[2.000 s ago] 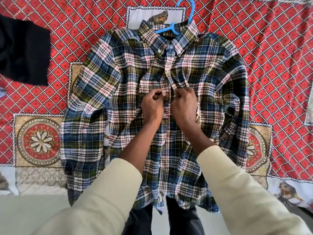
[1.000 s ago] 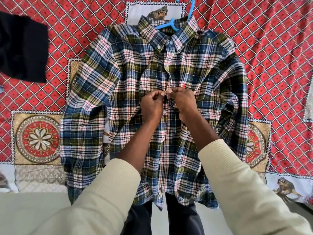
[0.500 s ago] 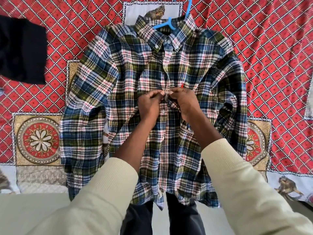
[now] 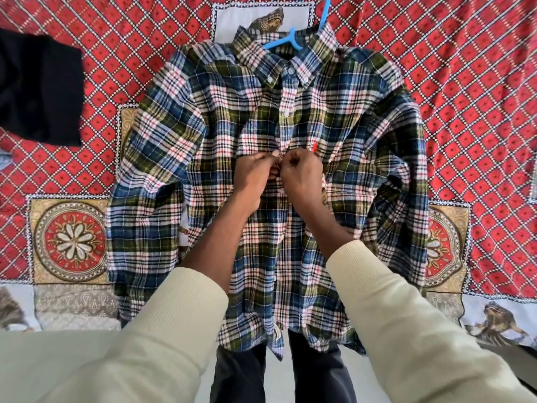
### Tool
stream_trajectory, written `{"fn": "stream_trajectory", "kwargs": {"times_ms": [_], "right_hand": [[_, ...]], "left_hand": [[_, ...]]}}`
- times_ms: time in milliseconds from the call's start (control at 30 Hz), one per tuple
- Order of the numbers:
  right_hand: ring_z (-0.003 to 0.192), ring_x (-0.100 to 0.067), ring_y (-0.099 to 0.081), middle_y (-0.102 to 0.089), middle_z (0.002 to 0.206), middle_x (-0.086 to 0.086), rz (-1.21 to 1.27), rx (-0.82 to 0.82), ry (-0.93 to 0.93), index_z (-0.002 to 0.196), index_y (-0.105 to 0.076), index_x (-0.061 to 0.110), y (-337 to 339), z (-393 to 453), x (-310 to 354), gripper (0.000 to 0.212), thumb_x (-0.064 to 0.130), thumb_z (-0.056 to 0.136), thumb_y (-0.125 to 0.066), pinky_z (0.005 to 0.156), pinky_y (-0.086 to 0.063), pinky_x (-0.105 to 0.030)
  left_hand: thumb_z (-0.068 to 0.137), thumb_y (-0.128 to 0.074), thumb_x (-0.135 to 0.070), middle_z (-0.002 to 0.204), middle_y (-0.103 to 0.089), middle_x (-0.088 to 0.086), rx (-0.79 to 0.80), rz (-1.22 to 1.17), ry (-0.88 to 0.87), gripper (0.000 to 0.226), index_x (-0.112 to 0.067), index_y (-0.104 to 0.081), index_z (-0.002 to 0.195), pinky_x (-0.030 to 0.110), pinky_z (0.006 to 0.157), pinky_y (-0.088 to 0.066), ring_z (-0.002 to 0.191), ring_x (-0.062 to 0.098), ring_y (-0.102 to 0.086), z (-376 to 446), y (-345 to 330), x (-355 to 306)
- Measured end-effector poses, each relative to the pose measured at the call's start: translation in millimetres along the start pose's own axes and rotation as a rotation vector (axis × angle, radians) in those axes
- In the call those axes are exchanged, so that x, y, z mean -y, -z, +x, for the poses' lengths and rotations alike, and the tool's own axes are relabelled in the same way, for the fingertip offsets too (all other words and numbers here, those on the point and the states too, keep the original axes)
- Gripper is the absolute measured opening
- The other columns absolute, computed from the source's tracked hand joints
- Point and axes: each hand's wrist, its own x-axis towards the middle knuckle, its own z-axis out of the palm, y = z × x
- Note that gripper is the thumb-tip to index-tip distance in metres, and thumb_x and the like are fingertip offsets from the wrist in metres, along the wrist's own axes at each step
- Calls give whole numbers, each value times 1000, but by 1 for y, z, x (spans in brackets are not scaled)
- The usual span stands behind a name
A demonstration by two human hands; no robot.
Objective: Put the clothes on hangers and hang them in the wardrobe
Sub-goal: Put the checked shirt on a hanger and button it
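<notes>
Left hand [image 4: 253,173], right hand [image 4: 300,175] — knuckles together, fingers [image 4: 268,157] pinched.

The shirt [image 4: 290,126] is plaid in blue, green, white and red. The hanger [image 4: 293,39] is light blue. The bedspread [image 4: 465,82] is red with a white-dotted diamond lattice and tan medallion squares. A black cloth [image 4: 37,88] lies on it. The sleeves [image 4: 174,330] are cream.

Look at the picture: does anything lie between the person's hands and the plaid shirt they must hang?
Nothing visible does. The left hand and right hand already pinch the plaid shirt at its front placket, with the blue hanger inside the collar. The wardrobe is out of view.
</notes>
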Motion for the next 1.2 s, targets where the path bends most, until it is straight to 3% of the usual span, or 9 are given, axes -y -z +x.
{"fn": "stream_trajectory", "kwargs": {"times_ms": [100, 367, 533, 633, 767, 900, 1000, 1100, 1200], "right_hand": [[81, -18, -58, -63, 100, -8, -137, -41, 156, 95, -67, 1, -4, -3, -3, 17, 7, 94, -52, 71, -51, -25], [78, -11, -59, -68, 98, -5, -151, -44, 265, 96, -74, 2, 6, 2, -12, 13, 6, 91, -62, 66, -47, -9], [66, -23, -65, -71, 80, 1, 62, 27, 114, 93, -75, 10, 18, 4, -13, 8, 12, 90, -67, 57, -55, -38], [73, -26, -66, -73, 85, -5, 197, 125, -16, 92, -73, 11, 20, 6, -10, 7, 16, 90, -70, 70, -56, -42], [73, -13, -65, -72, 81, -4, 317, 255, -199, 89, -73, 7, 30, 17, -5, 5, 11, 87, -73, 76, -55, -31], [67, -20, -67, -71, 76, -3, 41, 54, -45, 78, -72, 10, 14, 16, 0, 8, 4, 83, -73, 63, -57, -32], [79, -18, -58, -60, 95, -4, -146, -140, 173, 90, -66, 5, 4, 3, -5, 11, -3, 88, -58, 68, -55, -33], [92, -21, -50, -54, 108, -10, -372, -413, 347, 99, -62, 4, 17, -24, -16, 14, 16, 91, -61, 76, -47, -33], [92, -23, -48, -54, 107, -10, -539, -417, 334, 98, -59, 9, 29, -68, -39, 29, 35, 90, -66, 80, -40, -35]], "left_hand": [[85, -75, -18, 74, -73, 1, 31, -42, -10, 10, -8, -75, 82, 19, 58, -53, 65, 10, -68, -3, 1, -2], [86, -74, -14, 68, -70, -1, -9, 1, 4, 8, -7, -74, 81, 15, 53, -49, 58, 6, -61, 2, -2, -1], [90, -70, -18, 88, -72, 1, -3, 52, 20, 12, -8, -73, 95, 20, 68, -51, 79, 13, -62, 6, -2, 3], [93, -63, -17, 108, -71, 11, 70, 50, 12, 23, -2, -68, 110, 32, 90, -50, 94, 18, -61, 5, 4, 7], [98, -54, -12, 79, -61, 0, 231, 70, -9, 15, -9, -65, 90, 26, 69, -44, 72, 12, -52, 7, 15, 0], [91, -69, -16, 74, -69, 4, 119, 139, -110, 10, -8, -70, 85, 26, 57, -55, 58, 12, -62, 12, 17, 1], [87, -74, -21, 81, -70, 8, -67, 166, -272, 21, -4, -63, 94, 23, 47, -52, 54, 12, -65, 11, 10, 11], [94, -65, -26, 81, -63, 1, -205, 307, -433, 23, -5, -58, 97, 33, 52, -54, 62, 15, -61, 5, 13, 22], [98, -55, -26, 78, -62, -2, -218, 452, -591, 17, -10, -57, 96, 42, 51, -54, 60, 18, -58, -13, 23, 42]]}}
